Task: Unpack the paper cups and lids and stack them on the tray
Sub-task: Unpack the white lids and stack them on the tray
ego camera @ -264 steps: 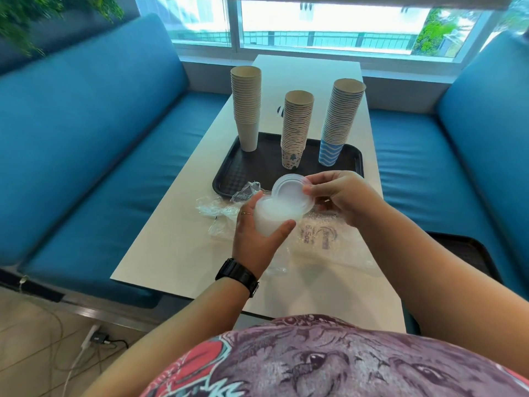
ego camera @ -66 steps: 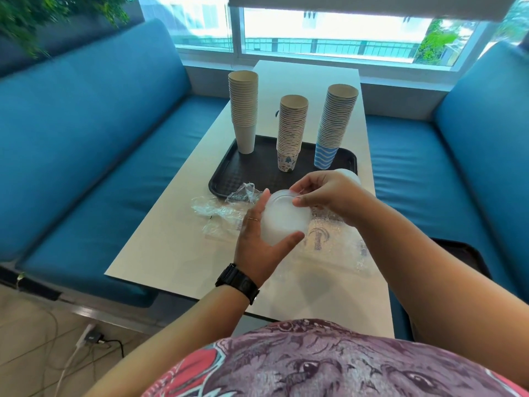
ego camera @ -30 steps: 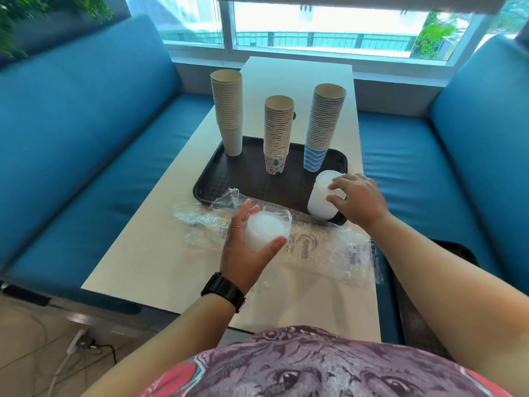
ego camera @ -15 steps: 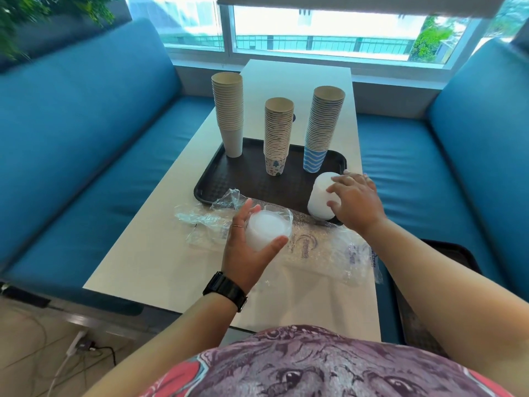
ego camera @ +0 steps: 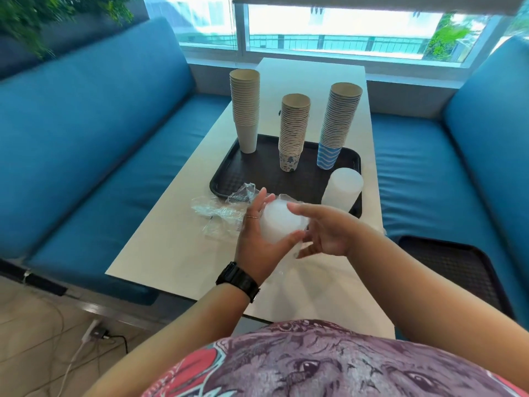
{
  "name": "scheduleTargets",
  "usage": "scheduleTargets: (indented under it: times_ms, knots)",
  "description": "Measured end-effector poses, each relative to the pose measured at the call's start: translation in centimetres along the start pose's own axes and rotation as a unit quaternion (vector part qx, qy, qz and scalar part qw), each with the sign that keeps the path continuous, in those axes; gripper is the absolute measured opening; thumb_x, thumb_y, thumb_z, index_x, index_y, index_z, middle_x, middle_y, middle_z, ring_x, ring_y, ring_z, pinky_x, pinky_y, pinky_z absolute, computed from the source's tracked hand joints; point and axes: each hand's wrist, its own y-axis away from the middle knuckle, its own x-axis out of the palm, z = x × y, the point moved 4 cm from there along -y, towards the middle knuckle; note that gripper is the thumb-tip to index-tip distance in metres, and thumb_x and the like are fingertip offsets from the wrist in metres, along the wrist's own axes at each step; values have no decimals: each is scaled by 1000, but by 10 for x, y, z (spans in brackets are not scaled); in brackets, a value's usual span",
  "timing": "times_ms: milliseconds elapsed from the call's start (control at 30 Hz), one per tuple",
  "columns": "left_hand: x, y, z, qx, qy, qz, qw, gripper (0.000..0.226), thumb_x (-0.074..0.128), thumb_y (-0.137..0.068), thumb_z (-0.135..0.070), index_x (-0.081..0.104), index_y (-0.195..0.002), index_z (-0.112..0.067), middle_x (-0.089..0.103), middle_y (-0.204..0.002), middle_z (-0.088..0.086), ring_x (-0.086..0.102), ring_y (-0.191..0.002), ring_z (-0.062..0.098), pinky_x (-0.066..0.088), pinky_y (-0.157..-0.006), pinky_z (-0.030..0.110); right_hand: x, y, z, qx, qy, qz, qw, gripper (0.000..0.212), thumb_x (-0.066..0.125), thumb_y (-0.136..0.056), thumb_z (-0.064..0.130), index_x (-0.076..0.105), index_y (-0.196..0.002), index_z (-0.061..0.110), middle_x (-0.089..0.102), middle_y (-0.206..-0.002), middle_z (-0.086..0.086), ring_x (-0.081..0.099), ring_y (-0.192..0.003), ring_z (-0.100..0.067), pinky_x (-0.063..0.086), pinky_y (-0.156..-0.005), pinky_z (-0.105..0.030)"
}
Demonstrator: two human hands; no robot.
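A black tray (ego camera: 257, 179) on the white table carries a beige cup stack (ego camera: 245, 108), a patterned cup stack (ego camera: 294, 130) and a blue striped cup stack (ego camera: 339, 124). A white stack of lids (ego camera: 342, 191) stands at the tray's near right corner. My left hand (ego camera: 259, 239) grips a second stack of translucent lids (ego camera: 282, 223) over the table in front of the tray. My right hand (ego camera: 323, 230) is beside those lids with fingers spread; whether it touches them I cannot tell.
Crumpled clear plastic wrapping (ego camera: 220, 209) lies on the table (ego camera: 171, 253) just before the tray. Blue benches flank the table, and a second black tray (ego camera: 455, 267) lies on the right bench. A window runs along the far wall.
My right hand has let go of the lid stack on the tray's right corner and come back to the lids in my left hand. The view moved slightly.
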Motion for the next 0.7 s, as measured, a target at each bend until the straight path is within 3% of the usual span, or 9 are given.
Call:
scheduleTargets:
  times_ms: [67, 133, 267, 333, 433, 500, 633, 700]
  knots:
    - [-3, 0, -1, 0, 1, 1, 1000, 100, 79, -61, -52, 25, -144, -39, 47, -143, -5, 43, -133, 4, 42, -110, 36, 5, -1, -7, 19, -55, 36, 998, 55, 72, -72, 31, 55, -121, 14, 57, -109, -14, 60, -77, -23, 53, -78, -44]
    - [-5, 0, 0, -2, -2, 4, 1000, 107, 81, -55, -54, 22, -144, -42, 42, -146, -5, 42, -135, 8, 42, -110, 42, 8, -2, -10, 24, -97, 47, 994, 58, 72, -72, 25, 53, -125, 10, 58, -107, -17, 58, -74, -25, 54, -71, -40]
    - [-10, 3, 8, -23, -50, 17, 998, 122, 85, -52, -58, 9, -147, -46, 25, -150, -12, 34, -139, 15, 40, -111, 45, 11, -2, -9, -3, -156, 40, 987, 49, 68, -74, 20, 57, -120, 8, 66, -109, -17, 60, -94, -34, 47, -73, -37]
    - [-13, 5, 15, -48, -56, 23, 997, 127, 91, -55, -50, 7, -150, -43, 30, -149, -4, 38, -134, 18, 44, -108, 43, 9, -3, -9, -18, -182, 35, 983, 60, 73, -69, 20, 55, -125, 9, 67, -112, -18, 62, -103, -37, 51, -78, -41]
    - [-16, 7, 21, -86, -37, 30, 995, 117, 89, -59, -50, 18, -150, -36, 48, -124, -3, 55, -113, 18, 49, -92, 29, 8, -5, -9, -38, -226, 49, 972, 95, 91, -45, 18, 52, -131, 12, 67, -114, -20, 65, -101, -39, 58, -78, -46]
    - [-19, 5, 22, -93, -42, 29, 994, 105, 88, -66, -41, 25, -149, -33, 53, -113, -6, 56, -104, 14, 44, -87, 23, 8, -8, -10, -43, -248, 38, 967, 106, 94, -37, 18, 49, -133, 13, 65, -117, -21, 65, -103, -41, 57, -81, -48]
    - [-21, -1, 27, -95, -19, 36, 995, 90, 86, -73, -30, 32, -145, -36, 58, -114, -9, 57, -107, 13, 47, -93, 26, 8, -12, -13, -55, -276, 4, 960, 108, 93, -35, 21, 49, -134, 14, 64, -119, -21, 64, -104, -41, 53, -86, -50]
    - [-20, -4, 32, -105, -13, 46, 993, 84, 86, -73, -28, 37, -142, -36, 59, -118, -10, 57, -109, 12, 48, -95, 28, 10, -12, -14, -51, -283, -12, 958, 94, 87, -49, 24, 49, -134, 13, 64, -118, -21, 62, -105, -41, 48, -90, -51]
